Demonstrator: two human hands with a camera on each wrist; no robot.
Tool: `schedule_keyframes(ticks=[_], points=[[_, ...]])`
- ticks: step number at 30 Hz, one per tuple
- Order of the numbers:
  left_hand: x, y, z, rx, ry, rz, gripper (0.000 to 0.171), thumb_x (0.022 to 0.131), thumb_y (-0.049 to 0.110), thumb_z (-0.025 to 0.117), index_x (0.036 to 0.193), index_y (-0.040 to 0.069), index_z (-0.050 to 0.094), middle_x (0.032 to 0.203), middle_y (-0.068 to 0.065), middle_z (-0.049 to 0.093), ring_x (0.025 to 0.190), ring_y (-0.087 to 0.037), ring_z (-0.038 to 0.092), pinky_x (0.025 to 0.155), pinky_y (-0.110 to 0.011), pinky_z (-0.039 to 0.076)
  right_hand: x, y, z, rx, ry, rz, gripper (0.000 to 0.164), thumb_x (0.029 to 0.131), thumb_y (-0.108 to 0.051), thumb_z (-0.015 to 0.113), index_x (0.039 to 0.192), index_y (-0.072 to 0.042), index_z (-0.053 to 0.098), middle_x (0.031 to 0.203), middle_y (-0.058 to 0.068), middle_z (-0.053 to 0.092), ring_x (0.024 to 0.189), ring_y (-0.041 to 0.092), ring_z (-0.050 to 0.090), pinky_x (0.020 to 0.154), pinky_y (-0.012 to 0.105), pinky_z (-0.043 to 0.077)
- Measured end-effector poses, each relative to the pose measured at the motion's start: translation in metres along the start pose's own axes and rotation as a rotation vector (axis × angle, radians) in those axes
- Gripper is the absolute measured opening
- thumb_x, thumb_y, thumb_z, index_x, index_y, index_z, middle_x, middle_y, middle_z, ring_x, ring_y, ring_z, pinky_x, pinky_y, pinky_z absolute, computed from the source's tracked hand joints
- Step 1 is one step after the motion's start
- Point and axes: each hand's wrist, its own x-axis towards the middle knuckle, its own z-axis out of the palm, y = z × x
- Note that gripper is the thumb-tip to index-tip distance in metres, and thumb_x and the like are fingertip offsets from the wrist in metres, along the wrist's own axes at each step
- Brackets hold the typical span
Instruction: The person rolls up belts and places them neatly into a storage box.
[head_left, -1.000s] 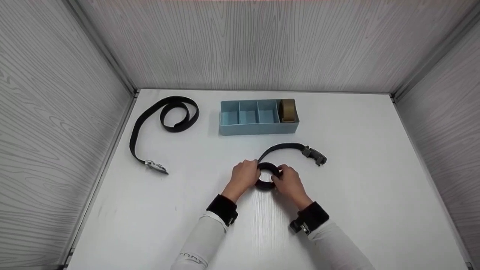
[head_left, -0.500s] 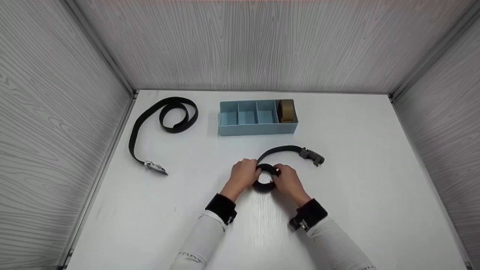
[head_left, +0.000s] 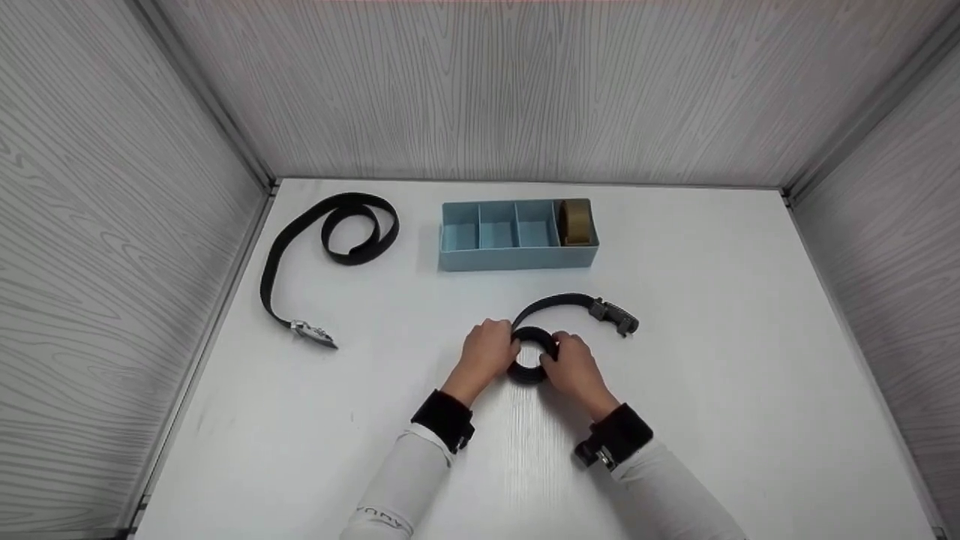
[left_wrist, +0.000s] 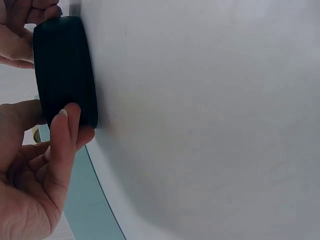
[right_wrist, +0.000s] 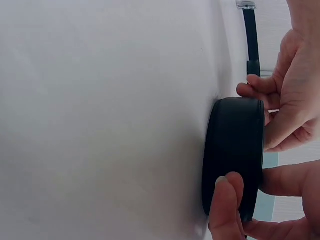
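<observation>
A black belt is rolled into a tight coil standing on its edge on the white table, its loose strap curving away to a dark buckle. My left hand pinches the coil's left side, thumb on the inside. On the right side, my right hand grips it between thumb and fingers. The left wrist view shows the coil's smooth outer face between both hands. In the right wrist view, right-hand fingertips press against that outer face.
A second black belt with a silver buckle lies partly coiled at the left. Behind the hands stands a blue divided box; its rightmost compartment holds a brown tape roll. Grey wood-grain panels enclose the table.
The dark buckle has slid left and slightly nearer as the loose strap is drawn toward the coil. Both hands stay around the coil, with small finger shifts of the right one.
</observation>
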Motion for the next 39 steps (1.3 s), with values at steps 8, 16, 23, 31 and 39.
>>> schedule_keyframes(ticks=[8,16,23,31,39], points=[[0.0,-0.003,0.002,-0.054,-0.036,0.028,0.013,0.084,0.012,0.067,0.075,0.004,0.061,0.073,-0.009,0.064,0.063,-0.018,0.057,0.059,-0.034,0.049,0.004,0.0,0.001,-0.083,-0.025,-0.097,0.038,0.086,-0.002,0.06,0.124,0.004,0.061,0.106,0.019,0.06,0.1,0.033,0.06,0.089,0.046,0.047],[-0.004,-0.001,0.006,-0.112,-0.034,0.029,0.006,0.084,0.005,0.063,0.085,0.0,0.061,0.081,-0.016,0.065,0.069,-0.021,0.061,0.062,-0.037,0.05,0.006,0.003,-0.003,-0.051,-0.037,-0.114,0.039,0.09,-0.007,0.063,0.125,0.008,0.059,0.107,0.021,0.06,0.099,0.033,0.06,0.09,0.046,0.046],[-0.002,0.0,0.002,-0.065,-0.035,0.004,0.013,0.083,0.01,0.07,0.086,0.001,0.061,0.081,-0.015,0.066,0.074,-0.028,0.066,0.065,-0.04,0.051,0.005,0.003,-0.006,0.0,-0.054,-0.09,0.015,0.086,-0.006,0.068,0.098,0.003,0.067,0.086,0.011,0.06,0.083,0.026,0.057,0.079,0.044,0.047],[0.003,-0.001,0.002,0.009,-0.026,0.058,0.016,0.094,0.016,0.063,0.093,0.0,0.062,0.086,-0.017,0.066,0.082,-0.031,0.067,0.07,-0.04,0.052,0.01,0.003,-0.006,-0.015,-0.031,-0.14,0.022,0.085,-0.003,0.068,0.107,0.001,0.069,0.094,0.014,0.064,0.092,0.029,0.06,0.085,0.045,0.047],[0.003,0.0,0.004,-0.101,-0.036,0.022,0.017,0.09,0.003,0.054,0.107,-0.001,0.058,0.093,-0.02,0.067,0.086,-0.032,0.067,0.072,-0.041,0.052,0.003,0.001,-0.004,-0.026,0.014,-0.049,0.035,0.089,-0.014,0.069,0.116,0.007,0.061,0.098,0.018,0.06,0.089,0.029,0.059,0.081,0.043,0.048]])
